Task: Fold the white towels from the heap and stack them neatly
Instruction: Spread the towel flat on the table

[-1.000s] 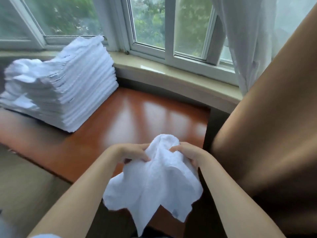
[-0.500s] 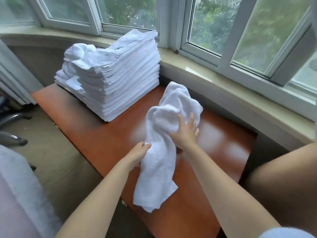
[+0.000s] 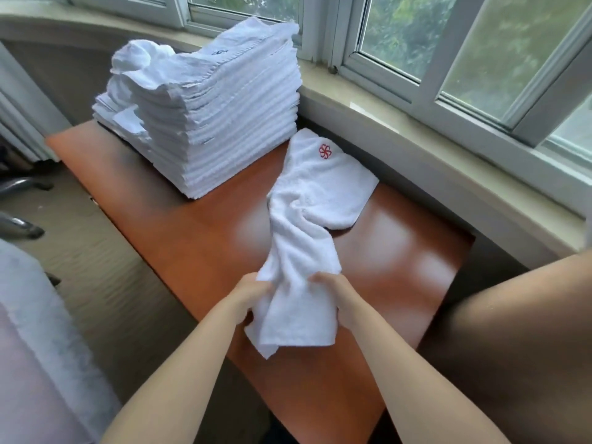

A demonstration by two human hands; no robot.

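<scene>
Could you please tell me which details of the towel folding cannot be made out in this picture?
- Head view: fingertips of the left hand and right hand are buried in the crumpled white terry towel.
- Small dark mark on the tall stack of folded white towels: too small to read.
- Glossy orange-brown table: near end cut off by the frame's bottom edge.

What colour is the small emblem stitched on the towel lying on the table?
Red, a flower-like emblem near the far end of the white towel; seen in the head view.
</scene>
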